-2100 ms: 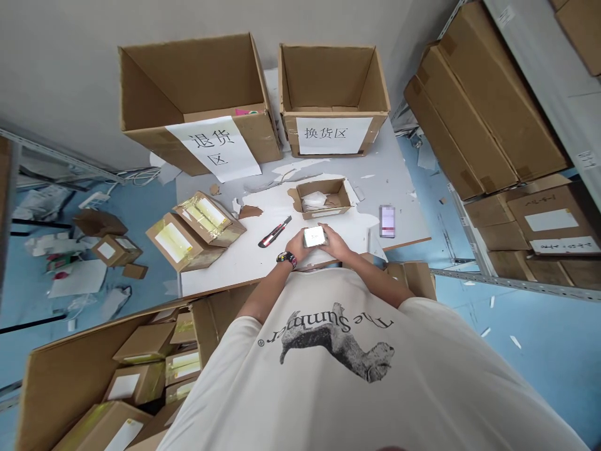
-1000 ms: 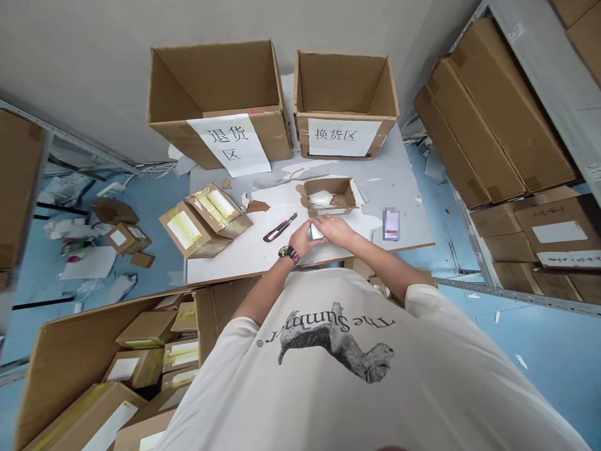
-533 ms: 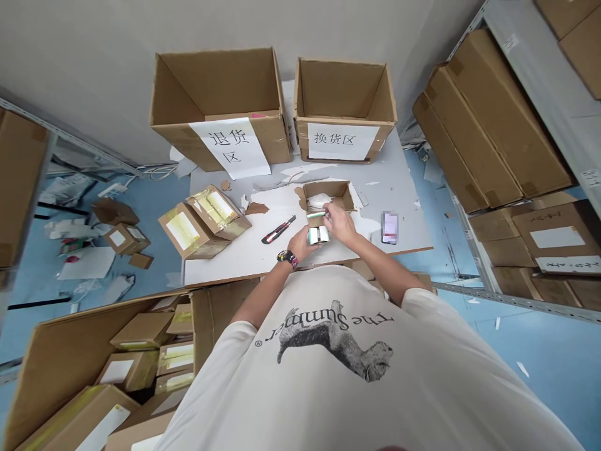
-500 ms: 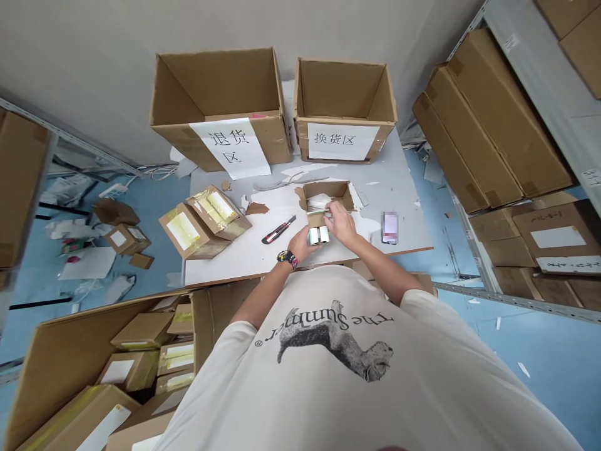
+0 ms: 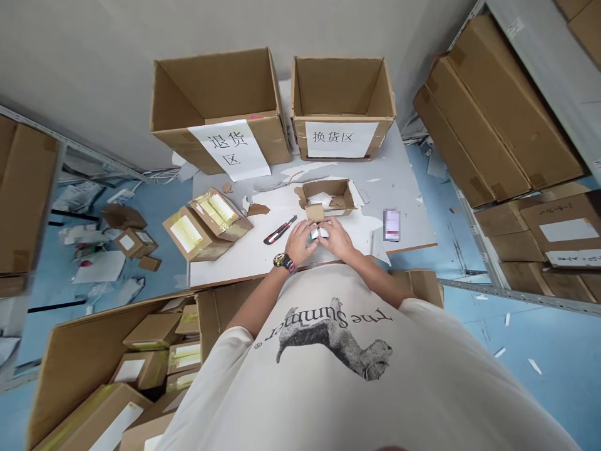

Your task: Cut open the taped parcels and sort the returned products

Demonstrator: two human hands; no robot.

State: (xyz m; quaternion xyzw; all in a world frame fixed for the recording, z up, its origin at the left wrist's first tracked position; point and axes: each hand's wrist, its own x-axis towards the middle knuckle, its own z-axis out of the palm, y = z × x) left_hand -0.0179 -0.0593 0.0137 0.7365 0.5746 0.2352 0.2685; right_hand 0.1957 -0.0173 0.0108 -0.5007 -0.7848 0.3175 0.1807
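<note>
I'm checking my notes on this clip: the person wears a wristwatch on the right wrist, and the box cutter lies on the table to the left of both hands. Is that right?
Not quite. The wristwatch is on the wrist of the left hand, not the right hand, as the head view shows. The box cutter does lie to the left of both hands.

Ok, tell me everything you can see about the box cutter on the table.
The box cutter is slim, with a grip that looks like black and red plastic. It lies flat and diagonally on the white sheet, between the taped cartons and the person's left hand, and touches only the sheet. The picture is too small to tell whether the blade is out.
</note>
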